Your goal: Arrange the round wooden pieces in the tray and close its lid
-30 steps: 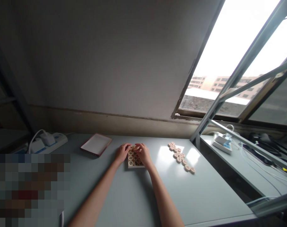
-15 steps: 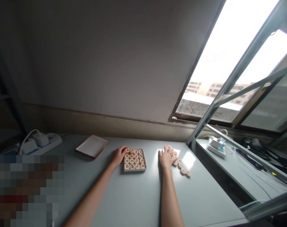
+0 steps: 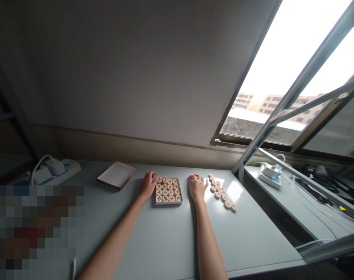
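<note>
A shallow square box [image 3: 169, 202] stands on the grey tabletop, with round wooden Chinese chess pieces [image 3: 171, 192] in rows inside. Most pieces show dark characters; two in the back row look red. At the box's back left corner, my left hand [image 3: 148, 186] is closed with its fingertips on the edge. My right hand [image 3: 197, 188] is just right of the box, apart from it, fingers curled down; whatever they hold is hidden. Loose chess pieces [image 3: 217, 195] with reddish marks lie in an uneven line to the right of that hand.
A shallow lid [image 3: 116, 175] with a pale inside lies at the back left. Power strips with plugs stand at the far left [image 3: 73, 170] and on the right side shelf [image 3: 270, 177]. A metal frame post [image 3: 246, 155] rises by the window.
My right hand has moved left from the loose pieces toward the box, and its fingers have curled. More loose pieces are uncovered. My left hand stays by the box; the view has shifted slightly.
</note>
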`<state>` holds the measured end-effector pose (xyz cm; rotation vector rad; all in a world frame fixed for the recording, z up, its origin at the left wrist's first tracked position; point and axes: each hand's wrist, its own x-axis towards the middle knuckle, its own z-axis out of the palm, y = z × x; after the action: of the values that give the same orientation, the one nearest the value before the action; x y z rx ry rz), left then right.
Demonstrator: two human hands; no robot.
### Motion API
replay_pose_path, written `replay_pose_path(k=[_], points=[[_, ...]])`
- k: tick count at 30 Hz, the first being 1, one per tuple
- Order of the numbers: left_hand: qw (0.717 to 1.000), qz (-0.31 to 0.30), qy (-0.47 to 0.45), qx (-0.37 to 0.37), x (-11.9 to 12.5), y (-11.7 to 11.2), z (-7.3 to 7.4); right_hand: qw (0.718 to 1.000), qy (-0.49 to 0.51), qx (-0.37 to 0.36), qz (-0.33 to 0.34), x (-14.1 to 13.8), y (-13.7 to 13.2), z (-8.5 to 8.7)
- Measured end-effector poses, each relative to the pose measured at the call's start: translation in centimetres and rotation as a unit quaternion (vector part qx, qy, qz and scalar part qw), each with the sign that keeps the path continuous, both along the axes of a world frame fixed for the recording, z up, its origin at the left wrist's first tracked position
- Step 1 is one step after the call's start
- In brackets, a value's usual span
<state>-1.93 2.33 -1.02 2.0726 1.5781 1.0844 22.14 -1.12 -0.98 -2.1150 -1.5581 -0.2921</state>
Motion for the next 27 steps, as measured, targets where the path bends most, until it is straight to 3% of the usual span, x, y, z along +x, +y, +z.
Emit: replay_pose_path(k=[3, 9, 15, 17, 22, 27], points=[[0.993, 0.039, 0.114, 0.012, -0.3, -1.1, 1.1, 0.999, 0.034, 0.000, -0.009, -0.1, 0.3, -0.2], [0.968, -0.053, 0.235, -0.072, -0.6, -1.9, 1.6, 0.997, 0.070, -0.008, 0.007, 0.3, 0.5, -0.5], [0.969, -0.076, 0.223, -0.082, -0.8, -1.5, 1.1, 0.995, 0.088, 0.040, 0.037, -1.2, 0.2, 0.9], [0.971, -0.074, 0.212, -0.082, -0.7, -1.5, 1.1, 0.991, 0.101, 0.045, 0.078, -2.1, 0.1, 1.5], [0.975, -0.070, 0.195, -0.084, -0.6, -1.5, 1.0, 0.973, 0.085, 0.014, 0.217, -4.3, -0.1, 2.1], [0.976, -0.066, 0.189, -0.088, -0.4, -1.7, 1.2, 0.969, 0.079, -0.008, 0.232, -4.6, -0.2, 2.0]])
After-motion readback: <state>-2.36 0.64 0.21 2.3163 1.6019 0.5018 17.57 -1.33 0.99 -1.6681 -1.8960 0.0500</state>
